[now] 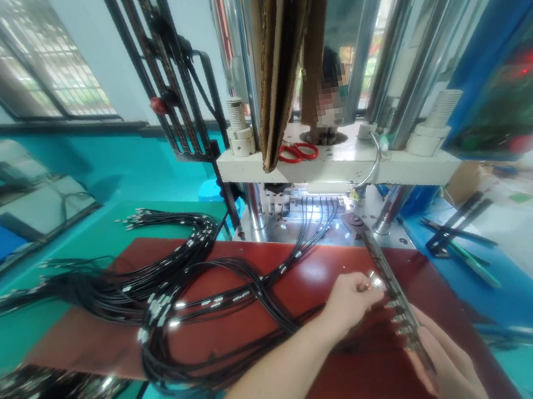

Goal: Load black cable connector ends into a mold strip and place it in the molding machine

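My right hand (447, 363) is closed around the near end of a long, narrow metal bar (385, 268). Several small shiny connectors stick out along the bar's left edge, and its far end reaches a flat metal plate under the machine. Close to the bar's left side, my left hand (346, 301) pinches a small shiny metal piece (374, 280), apparently a connector. Exactly how this piece meets the bar cannot be made out. Looped black cables (169, 350) with white tags lie left of my left hand on a red-brown board (309, 274).
A white press plate (287, 172) on steel columns stands ahead, with red-handled scissors (298, 152) and cardboard on it. More cable bundles (83, 289) lie left. Pliers (458, 230) and tools rest on the blue surface at right, below a blue control box (516, 52).
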The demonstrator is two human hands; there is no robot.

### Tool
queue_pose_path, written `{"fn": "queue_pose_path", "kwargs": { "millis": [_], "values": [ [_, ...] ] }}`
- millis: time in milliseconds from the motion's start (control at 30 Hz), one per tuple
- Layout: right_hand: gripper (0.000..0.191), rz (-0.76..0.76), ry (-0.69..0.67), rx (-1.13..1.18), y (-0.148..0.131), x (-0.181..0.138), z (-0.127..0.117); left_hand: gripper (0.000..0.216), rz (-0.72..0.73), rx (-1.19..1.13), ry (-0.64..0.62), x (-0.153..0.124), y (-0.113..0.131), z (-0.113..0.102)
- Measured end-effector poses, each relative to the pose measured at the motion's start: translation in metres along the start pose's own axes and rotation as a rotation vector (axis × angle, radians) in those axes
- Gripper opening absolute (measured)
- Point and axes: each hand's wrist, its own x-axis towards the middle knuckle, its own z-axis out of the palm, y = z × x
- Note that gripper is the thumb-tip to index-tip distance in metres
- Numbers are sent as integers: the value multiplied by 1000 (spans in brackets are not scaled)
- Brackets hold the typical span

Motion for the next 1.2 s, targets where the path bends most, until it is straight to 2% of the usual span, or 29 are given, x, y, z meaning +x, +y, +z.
{"fn": "queue_pose_path", "kwargs": {
  "millis": [133,267,333,500,633,733,867,967,1067,1200],
  "values": [
    [39,-7,-22,-27,-12,-6,6,21,-122,-64,-2,-3,12,-3],
    [33,-22,-56,-46,-12,-6,7,17,-214,-135,-22,-5,21,-6],
    [33,-36,-67,-67,-9,-5,9,16,-178,-141,-5,-5,20,-6],
    [32,-68,-38,-116,-2,-2,11,18,20,-32,77,0,6,-3],
    [38,-8,-51,-32,5,4,1,12,86,-33,169,6,-2,-5],
    [39,-34,-42,-63,9,8,-7,11,126,-56,238,9,-5,-8],
    [43,-2,-60,-30,12,9,-8,7,211,187,243,5,-2,-10],
    [44,-37,-78,-55,11,9,-8,19,288,380,228,0,4,-10],
    [40,-98,-85,-152,8,9,-10,25,236,361,162,1,7,-10],
    [42,-102,-141,-201,2,7,-11,23,91,161,104,8,4,-12]
  ]
}}
